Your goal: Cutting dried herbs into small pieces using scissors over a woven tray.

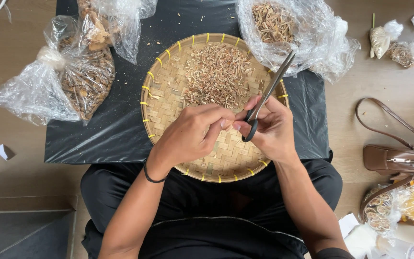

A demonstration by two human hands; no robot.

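Scissors (266,98) | right hand (269,127) fingers through handles | left hand (192,132) fingertips pinched beside blades

Whatever the left hand (192,132) pinches is hidden by its fingers, perhaps a small dried piece.

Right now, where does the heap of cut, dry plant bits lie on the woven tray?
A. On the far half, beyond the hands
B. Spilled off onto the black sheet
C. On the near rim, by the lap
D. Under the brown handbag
A: the pale heap sits on the far half of the woven tray, beyond the left hand and the right hand holding scissors.
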